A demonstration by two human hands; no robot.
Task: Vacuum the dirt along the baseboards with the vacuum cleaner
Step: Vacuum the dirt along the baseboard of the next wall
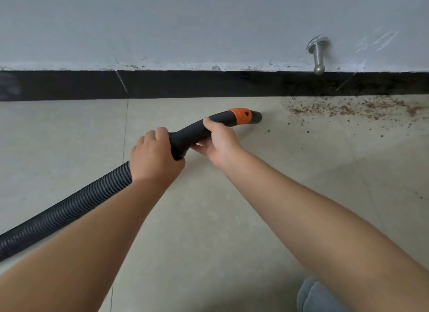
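My left hand (153,158) hides the joint where the ribbed black corrugated hose (62,209) meets the smooth black curved plastic handle tube (192,133), fingers wrapped round it; the hose runs out of frame at lower left; my right hand (220,142) grips the tube further along, behind the orange collar (240,115); the dark nozzle mouth (256,117) sits near the glossy black baseboard strip (209,84); gritty brown dirt (348,108) lies beside that baseboard, right of the nozzle, under a metal doorstop (318,56).
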